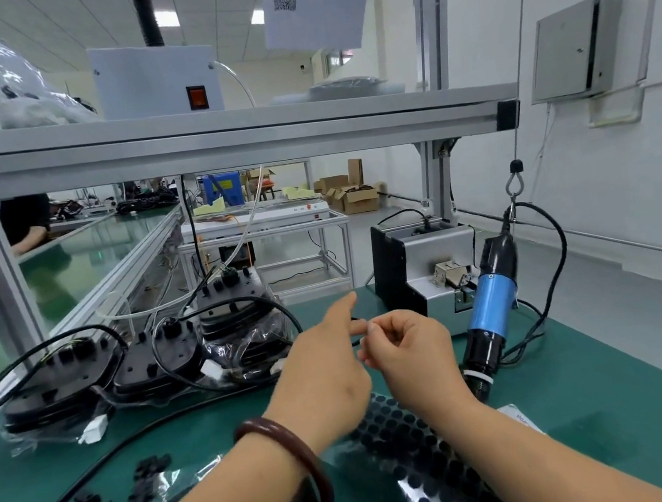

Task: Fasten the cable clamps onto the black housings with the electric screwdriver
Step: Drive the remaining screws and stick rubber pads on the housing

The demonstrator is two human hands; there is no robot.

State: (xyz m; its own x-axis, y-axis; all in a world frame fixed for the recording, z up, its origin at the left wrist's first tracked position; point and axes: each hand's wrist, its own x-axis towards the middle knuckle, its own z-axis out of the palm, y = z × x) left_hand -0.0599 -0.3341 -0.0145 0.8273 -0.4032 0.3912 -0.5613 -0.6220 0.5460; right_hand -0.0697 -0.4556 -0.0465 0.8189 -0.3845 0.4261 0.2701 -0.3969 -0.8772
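Note:
My left hand [323, 374], with a brown bangle on its wrist, and my right hand [411, 347] meet above the green mat. A small thin black cable clamp [354, 319] shows between their fingertips, mostly hidden. The left index finger points straight out while the thumb touches the piece. The right fingers are curled and pinch it. Three stacks of black housings [58, 384] with cables stand at the left. The blue and black electric screwdriver [492, 307] hangs from a hook just right of my right hand, untouched. Loose black clamps [147, 470] lie on clear plastic at the near left.
A screw feeder box [424, 270] stands behind the screwdriver. A sheet of black round pads [399, 436] lies under my forearms. A long black cable [113, 449] curves across the green mat [587, 405]. An aluminium shelf frame [215, 147] runs overhead.

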